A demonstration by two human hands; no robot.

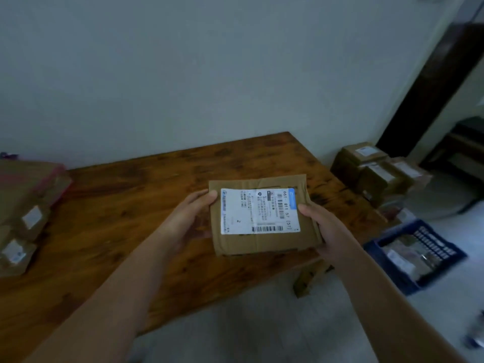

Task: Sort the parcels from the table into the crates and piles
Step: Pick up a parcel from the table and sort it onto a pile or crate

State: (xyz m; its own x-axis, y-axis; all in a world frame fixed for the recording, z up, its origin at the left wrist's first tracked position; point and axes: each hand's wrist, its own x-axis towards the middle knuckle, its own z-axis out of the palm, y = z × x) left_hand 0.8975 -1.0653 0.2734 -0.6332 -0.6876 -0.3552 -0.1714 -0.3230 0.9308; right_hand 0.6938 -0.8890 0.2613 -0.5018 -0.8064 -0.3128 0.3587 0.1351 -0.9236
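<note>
Head view: left grip (188,218) and right grip (324,229) clasp a cardboard parcel (262,243) by its sides, above the tabletop (117,218); a blue crate (385,268) sits right of them.

parcel (264,242) label-up, held over the table's (125,210) right edge | left hand (192,218) grips its left side | right hand (323,226) grips its right side | blue crate (387,271) and box pile (377,171) on the floor
</note>
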